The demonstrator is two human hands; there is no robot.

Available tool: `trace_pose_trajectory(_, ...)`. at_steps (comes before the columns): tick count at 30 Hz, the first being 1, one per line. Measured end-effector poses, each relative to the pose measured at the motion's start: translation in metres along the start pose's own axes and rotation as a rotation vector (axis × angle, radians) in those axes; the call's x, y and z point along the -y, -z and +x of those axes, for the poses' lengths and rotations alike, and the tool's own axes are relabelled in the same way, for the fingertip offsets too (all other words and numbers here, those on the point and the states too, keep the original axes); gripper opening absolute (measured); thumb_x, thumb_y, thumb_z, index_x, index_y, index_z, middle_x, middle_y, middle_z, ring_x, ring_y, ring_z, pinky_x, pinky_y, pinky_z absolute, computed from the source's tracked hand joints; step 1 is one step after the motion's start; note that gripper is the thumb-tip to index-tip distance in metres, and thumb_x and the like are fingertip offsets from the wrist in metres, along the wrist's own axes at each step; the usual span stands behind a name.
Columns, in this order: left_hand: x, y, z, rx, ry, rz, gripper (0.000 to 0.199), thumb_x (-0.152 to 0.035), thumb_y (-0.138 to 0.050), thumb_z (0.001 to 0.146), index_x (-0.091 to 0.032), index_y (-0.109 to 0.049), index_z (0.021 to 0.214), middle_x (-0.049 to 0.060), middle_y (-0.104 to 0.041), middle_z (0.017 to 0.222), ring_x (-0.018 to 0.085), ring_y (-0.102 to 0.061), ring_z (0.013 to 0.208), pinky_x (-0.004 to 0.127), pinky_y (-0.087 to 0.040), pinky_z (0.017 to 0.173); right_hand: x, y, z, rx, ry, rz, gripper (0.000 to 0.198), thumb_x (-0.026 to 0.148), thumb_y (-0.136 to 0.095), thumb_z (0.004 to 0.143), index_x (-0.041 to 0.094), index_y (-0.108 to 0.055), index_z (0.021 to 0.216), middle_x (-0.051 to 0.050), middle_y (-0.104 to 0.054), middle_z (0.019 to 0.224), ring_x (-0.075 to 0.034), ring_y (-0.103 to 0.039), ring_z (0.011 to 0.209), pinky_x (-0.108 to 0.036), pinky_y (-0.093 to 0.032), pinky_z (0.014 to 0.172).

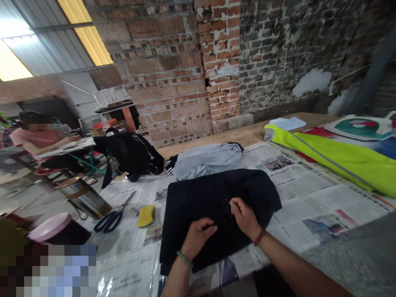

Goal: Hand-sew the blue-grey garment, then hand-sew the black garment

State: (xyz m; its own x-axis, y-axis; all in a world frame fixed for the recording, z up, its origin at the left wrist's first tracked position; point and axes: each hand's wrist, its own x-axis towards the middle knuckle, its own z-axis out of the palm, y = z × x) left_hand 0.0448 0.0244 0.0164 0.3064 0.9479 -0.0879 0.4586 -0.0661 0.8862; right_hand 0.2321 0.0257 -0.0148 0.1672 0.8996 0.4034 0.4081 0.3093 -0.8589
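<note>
Dark navy folded cloth [192,206] lies in front of me on newspaper. Over its right part, my right hand [244,214] is closed, thumb against forefinger, on a thin looped thread [227,207] that hangs at the fingertips. My left hand [199,234] hovers low over the cloth's middle, thumb and forefinger drawn together. Whatever may sit in that left pinch is too small to make out. To the left of the cloth are a yellow sponge [145,216] and dark-handled scissors [111,218] with blades pointing away from me.
Newspaper [297,198] covers the table. Behind the cloth lie a grey garment [207,160] and a black bag [133,156]. A neon-yellow garment [334,154] and an iron [360,127] are at right. A metal cylinder [88,200] and pink-lidded container [58,231] stand left. Another person [43,138] sits further back.
</note>
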Motion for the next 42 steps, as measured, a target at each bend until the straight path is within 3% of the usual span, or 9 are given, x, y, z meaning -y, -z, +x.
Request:
trace_pose_trajectory(20, -0.002, -0.009, -0.005, -0.059, -0.040, -0.069, 0.025, -0.039, -0.063, 0.060, -0.015, -0.061, 0.064, -0.006, -0.049, 0.054, 0.009, -0.041, 0.050, 0.021, -0.032, 0.049, 0.000, 0.001, 0.002, 0.007, 0.026, 0.014, 0.021, 0.032, -0.036, 0.082, 0.019, -0.050, 0.073, 0.004, -0.049, 0.053, -0.012, -0.049, 0.051, -0.021, -0.039, 0.053)
trace_pose_trajectory(30, 0.005, -0.008, -0.012, -0.085, -0.122, -0.122, 0.020, -0.034, -0.063, 0.057, -0.014, -0.063, 0.058, -0.007, -0.044, 0.048, 0.009, -0.038, 0.051, 0.022, -0.029, 0.052, -0.001, -0.004, -0.005, 0.009, 0.046, -0.059, 0.028, 0.040, -0.035, 0.081, 0.019, -0.049, 0.070, 0.002, -0.051, 0.053, -0.013, -0.049, 0.049, -0.023, -0.039, 0.051)
trace_pose_trajectory(42, 0.003, -0.011, -0.013, -0.062, -0.080, -0.122, 0.019, -0.033, -0.061, 0.060, -0.014, -0.062, 0.059, -0.007, -0.044, 0.049, 0.009, -0.035, 0.050, 0.021, -0.028, 0.050, 0.000, -0.002, -0.006, 0.024, -0.030, 0.009, 0.025, 0.040, -0.040, 0.079, 0.018, -0.051, 0.071, 0.003, -0.050, 0.053, -0.013, -0.049, 0.051, -0.023, -0.038, 0.054)
